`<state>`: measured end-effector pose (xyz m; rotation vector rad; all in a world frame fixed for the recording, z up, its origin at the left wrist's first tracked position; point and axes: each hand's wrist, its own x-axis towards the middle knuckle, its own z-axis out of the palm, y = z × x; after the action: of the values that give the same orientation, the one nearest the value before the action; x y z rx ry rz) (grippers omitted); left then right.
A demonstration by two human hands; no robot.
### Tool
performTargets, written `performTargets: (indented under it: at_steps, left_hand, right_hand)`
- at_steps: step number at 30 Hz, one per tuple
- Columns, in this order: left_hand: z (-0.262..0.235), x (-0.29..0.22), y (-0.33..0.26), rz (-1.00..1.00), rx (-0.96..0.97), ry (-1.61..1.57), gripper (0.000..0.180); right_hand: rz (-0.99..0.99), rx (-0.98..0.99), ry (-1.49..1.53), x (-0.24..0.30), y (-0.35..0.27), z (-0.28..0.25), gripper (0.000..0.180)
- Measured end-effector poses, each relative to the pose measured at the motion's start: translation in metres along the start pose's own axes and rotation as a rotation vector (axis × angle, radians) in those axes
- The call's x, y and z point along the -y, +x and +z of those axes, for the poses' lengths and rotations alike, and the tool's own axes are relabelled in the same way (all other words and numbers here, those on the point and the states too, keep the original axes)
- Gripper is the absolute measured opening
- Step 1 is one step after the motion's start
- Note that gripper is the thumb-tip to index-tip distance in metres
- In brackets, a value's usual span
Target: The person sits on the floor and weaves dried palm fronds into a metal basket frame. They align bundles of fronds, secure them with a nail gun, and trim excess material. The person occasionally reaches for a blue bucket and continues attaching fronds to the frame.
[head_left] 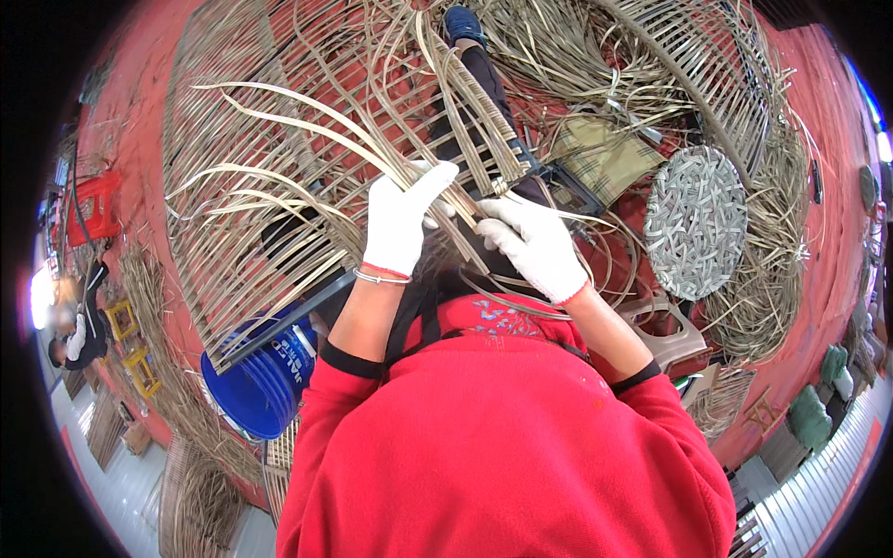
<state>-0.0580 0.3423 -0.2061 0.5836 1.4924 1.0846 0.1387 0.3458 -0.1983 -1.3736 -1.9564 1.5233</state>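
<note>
My left hand (pixel 405 212), in a white knit glove, is closed on a small bundle of flat tan cane strips (pixel 358 130). The loose ends of the strips fan out up and to the left. Just to the right, my right hand (pixel 539 246), also gloved, has its fingers curled at the lower end of the same bundle. Across my lap and beyond lies a dark-edged frame (pixel 339 290) carrying an open lattice of cane (pixel 219 177). More strips (pixel 279 206) bend loosely over its near part. My right fingertips are partly hidden among the strips.
On the right are a round woven grey seat (pixel 696 223), a plaid cloth (pixel 609 156) and heaps of loose cane (pixel 767 270). A blue bucket (pixel 251 391) stands at my left. Another cane panel (pixel 716 70) leans at the far right. Another person (pixel 84 339) is at far left.
</note>
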Motion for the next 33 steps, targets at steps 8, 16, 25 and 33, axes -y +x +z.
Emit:
performTargets:
  at_steps: [8,16,25,33]
  left_hand:
    - [-0.015,-0.002,-0.005,-0.041,0.156,0.01,0.023]
    - [-0.025,-0.001,-0.01,-0.069,0.195,-0.039,0.023]
    - [-0.036,-0.001,-0.01,-0.009,0.437,-0.146,0.022]
    - [-0.031,0.011,-0.005,-0.005,0.608,-0.496,0.022]
  right_hand:
    - [0.287,0.112,0.663,-0.001,0.01,0.007,0.027]
    - [0.295,0.1,0.755,-0.004,0.016,0.013,0.024]
    - [0.428,0.387,1.102,0.011,0.011,0.025,0.037]
    - [0.261,0.71,1.515,0.01,0.006,0.038,0.039]
